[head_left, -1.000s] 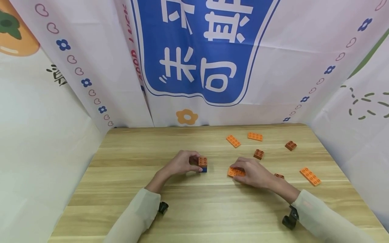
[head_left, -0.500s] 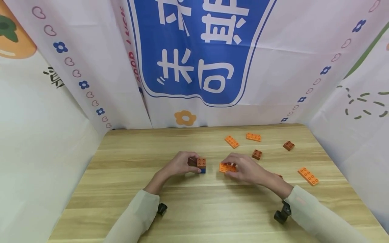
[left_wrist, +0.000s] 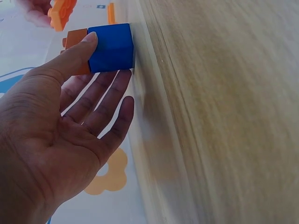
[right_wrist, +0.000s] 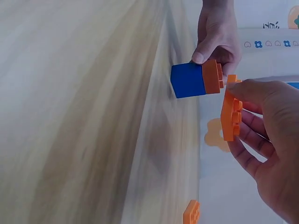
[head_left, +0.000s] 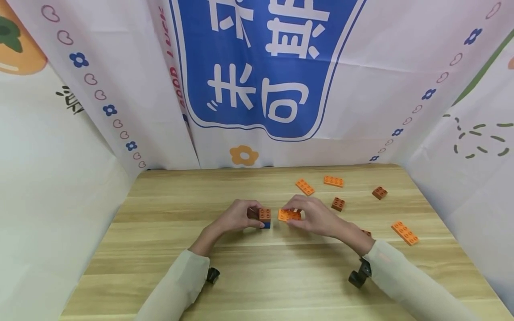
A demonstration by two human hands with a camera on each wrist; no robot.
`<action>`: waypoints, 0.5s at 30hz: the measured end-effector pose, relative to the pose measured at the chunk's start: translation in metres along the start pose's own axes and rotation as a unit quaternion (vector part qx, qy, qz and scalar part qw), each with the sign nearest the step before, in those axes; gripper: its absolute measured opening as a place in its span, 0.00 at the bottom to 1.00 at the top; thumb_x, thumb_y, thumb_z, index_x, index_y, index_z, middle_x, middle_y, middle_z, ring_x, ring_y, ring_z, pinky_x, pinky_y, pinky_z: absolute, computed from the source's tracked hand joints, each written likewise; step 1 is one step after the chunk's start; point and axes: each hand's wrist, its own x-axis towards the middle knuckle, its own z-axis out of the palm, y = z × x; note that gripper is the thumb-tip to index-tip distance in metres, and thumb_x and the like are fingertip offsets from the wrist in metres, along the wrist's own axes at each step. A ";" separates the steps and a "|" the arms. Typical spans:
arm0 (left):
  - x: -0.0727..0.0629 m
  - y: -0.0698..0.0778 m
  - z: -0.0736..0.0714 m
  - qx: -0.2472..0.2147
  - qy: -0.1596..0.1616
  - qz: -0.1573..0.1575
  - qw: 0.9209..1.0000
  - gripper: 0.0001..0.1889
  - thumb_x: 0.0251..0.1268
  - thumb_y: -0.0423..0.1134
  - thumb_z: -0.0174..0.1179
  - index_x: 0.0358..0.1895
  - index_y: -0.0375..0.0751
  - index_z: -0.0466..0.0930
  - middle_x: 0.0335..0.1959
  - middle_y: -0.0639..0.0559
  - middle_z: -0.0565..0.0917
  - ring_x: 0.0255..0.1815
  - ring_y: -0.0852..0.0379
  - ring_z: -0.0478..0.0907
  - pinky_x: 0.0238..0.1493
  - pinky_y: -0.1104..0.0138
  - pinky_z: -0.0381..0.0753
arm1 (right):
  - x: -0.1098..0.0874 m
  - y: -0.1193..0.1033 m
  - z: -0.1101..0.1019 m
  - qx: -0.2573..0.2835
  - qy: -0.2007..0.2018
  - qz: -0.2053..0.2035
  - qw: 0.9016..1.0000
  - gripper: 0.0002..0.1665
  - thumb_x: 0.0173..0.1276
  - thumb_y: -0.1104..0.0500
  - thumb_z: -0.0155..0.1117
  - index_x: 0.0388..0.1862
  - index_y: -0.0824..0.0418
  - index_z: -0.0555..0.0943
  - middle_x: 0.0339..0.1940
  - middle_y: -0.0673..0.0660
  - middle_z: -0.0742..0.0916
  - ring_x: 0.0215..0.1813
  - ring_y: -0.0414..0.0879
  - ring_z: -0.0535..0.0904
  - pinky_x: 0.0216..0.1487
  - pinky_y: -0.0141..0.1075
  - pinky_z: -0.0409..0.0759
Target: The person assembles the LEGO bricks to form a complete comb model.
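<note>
A brown building brick [head_left: 265, 214] sits on top of a blue building brick [left_wrist: 112, 48], making a small stack on the table. My left hand [head_left: 238, 216] pinches this stack from its left side, the thumb lying across the seam between both bricks. In my right hand [head_left: 314, 216] a flat orange building plate [right_wrist: 228, 114] is pinched between thumb and fingers, studs up. The plate hangs above the table, just right of the stack and apart from it in the head view. Part of it is hidden by the right fingers.
Two orange plates [head_left: 305, 187] lie towards the table's back edge. Another orange plate [head_left: 404, 232] lies at the right. Brown bricks [head_left: 338, 204] stand nearby, one partly hidden behind the right forearm. A printed cloth [head_left: 168, 147] hangs behind the wooden table [head_left: 168, 200].
My right hand has moved left with the orange plate, lifting it and bringing it close to the stack. My left hand keeps its hold on the stack, almost still.
</note>
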 end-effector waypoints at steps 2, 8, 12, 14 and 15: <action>0.000 0.000 -0.001 0.001 0.002 0.002 1.000 0.17 0.61 0.32 0.78 0.52 0.39 0.86 0.47 0.47 0.90 0.49 0.53 0.89 0.52 0.64 0.89 | 0.005 0.000 0.001 0.005 0.006 -0.007 1.000 0.20 0.66 0.59 0.80 0.56 0.60 0.89 0.49 0.52 0.91 0.48 0.42 0.85 0.45 0.40 0.88; 0.000 0.000 -0.004 0.005 -0.003 0.011 1.000 0.17 0.62 0.32 0.78 0.52 0.37 0.85 0.48 0.46 0.90 0.50 0.51 0.89 0.52 0.65 0.89 | 0.016 -0.005 0.002 0.022 0.013 -0.013 1.000 0.20 0.65 0.60 0.81 0.56 0.61 0.89 0.50 0.53 0.90 0.50 0.44 0.86 0.47 0.39 0.88; 0.000 0.000 -0.003 0.003 -0.006 0.012 1.000 0.17 0.62 0.32 0.78 0.52 0.38 0.85 0.47 0.46 0.90 0.49 0.52 0.89 0.52 0.66 0.89 | 0.021 -0.008 0.004 0.024 0.016 -0.012 1.000 0.20 0.64 0.61 0.82 0.55 0.61 0.89 0.49 0.54 0.91 0.51 0.45 0.87 0.48 0.39 0.88; -0.001 0.001 -0.002 0.004 -0.006 0.011 1.000 0.16 0.62 0.32 0.78 0.51 0.38 0.85 0.47 0.47 0.90 0.49 0.52 0.89 0.51 0.66 0.89 | 0.023 -0.009 0.005 0.022 0.017 -0.014 1.000 0.20 0.63 0.62 0.82 0.54 0.61 0.89 0.48 0.54 0.91 0.50 0.45 0.87 0.48 0.39 0.88; -0.001 0.001 -0.002 0.003 -0.006 0.011 1.000 0.15 0.62 0.32 0.77 0.50 0.39 0.85 0.47 0.47 0.90 0.49 0.53 0.90 0.51 0.65 0.89 | 0.024 -0.010 0.006 0.022 0.018 -0.015 0.999 0.20 0.63 0.62 0.82 0.53 0.61 0.89 0.48 0.54 0.91 0.50 0.46 0.87 0.48 0.39 0.88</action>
